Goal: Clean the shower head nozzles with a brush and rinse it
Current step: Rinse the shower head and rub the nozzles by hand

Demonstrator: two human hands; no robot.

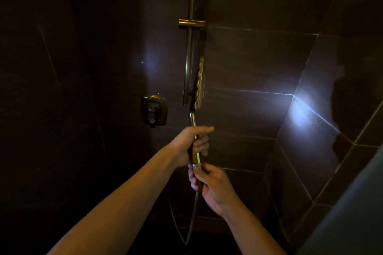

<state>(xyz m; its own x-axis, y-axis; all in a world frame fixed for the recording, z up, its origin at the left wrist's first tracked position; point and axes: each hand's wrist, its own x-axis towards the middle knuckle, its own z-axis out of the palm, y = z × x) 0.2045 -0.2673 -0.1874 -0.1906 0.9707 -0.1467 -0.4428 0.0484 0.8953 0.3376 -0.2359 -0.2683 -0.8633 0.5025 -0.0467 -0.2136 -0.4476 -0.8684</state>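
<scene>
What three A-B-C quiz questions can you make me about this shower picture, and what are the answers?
1. Where is the wall valve, compared with the rail? A) right of it B) left of it C) on top of it
2. What colour is the shower head? A) white B) red C) gold
3. What is the left hand doing? A) gripping the shower handle B) hanging open C) pressing the tiles
Answers: 1 B, the wall valve sits left of the rail; 2 C, its edge shines gold; 3 A, fingers curl round the shower handle.
</scene>
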